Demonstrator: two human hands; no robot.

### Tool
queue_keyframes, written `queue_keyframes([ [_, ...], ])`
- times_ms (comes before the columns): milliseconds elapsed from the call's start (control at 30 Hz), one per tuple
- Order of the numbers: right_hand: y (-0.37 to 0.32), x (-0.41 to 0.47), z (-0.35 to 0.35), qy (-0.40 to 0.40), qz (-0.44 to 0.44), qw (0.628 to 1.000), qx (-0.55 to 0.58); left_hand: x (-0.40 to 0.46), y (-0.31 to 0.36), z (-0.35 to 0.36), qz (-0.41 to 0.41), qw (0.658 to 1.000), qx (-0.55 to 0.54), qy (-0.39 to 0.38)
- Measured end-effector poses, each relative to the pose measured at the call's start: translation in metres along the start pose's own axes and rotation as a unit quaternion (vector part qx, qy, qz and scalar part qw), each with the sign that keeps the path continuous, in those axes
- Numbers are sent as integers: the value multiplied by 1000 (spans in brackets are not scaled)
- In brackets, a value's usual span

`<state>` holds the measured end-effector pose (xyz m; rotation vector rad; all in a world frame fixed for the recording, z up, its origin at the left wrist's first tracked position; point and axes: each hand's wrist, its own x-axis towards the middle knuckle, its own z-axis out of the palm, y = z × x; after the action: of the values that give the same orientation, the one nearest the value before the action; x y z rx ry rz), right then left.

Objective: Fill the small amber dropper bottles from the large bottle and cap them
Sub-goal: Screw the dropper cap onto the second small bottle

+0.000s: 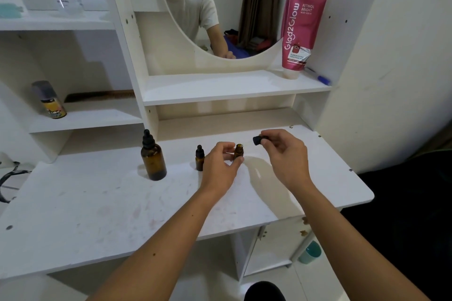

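A large amber bottle [153,161] with a black dropper cap stands on the white desk [122,203] at the left. A small amber bottle [199,158] with its black dropper cap on stands to its right. My left hand [220,166] holds a second small amber bottle [239,151] upright on the desk; its mouth is uncapped. My right hand [283,154] pinches a black dropper cap [256,140] up and to the right of that bottle. A thin glass pipette runs from the cap towards the bottle's mouth.
A raised shelf behind the desk carries a pink tube [299,32] and a blue pen [320,77] under a round mirror [220,7]. Left shelves hold a spray can [49,100] and a comb [100,96]. The desk's rounded right corner [367,193] is near my right arm.
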<state>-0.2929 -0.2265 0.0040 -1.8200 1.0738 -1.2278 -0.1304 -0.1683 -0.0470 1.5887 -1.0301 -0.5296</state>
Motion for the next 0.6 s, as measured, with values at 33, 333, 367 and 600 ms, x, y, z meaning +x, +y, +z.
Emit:
queue_keyframes([
  [33,-2,2,2,0,-10,1000,-3,1,0,0,2,1000,0,0],
  [333,-10,12,8,-25,-130,983,-125,3,-9,2,20,1000,1,-9],
  [367,-10,13,8,-31,-143,979,-138,4,-10,2,22,1000,2,-9],
  [600,-10,20,22,-96,-149,975,-131,4,-13,2,42,999,-8,-13],
])
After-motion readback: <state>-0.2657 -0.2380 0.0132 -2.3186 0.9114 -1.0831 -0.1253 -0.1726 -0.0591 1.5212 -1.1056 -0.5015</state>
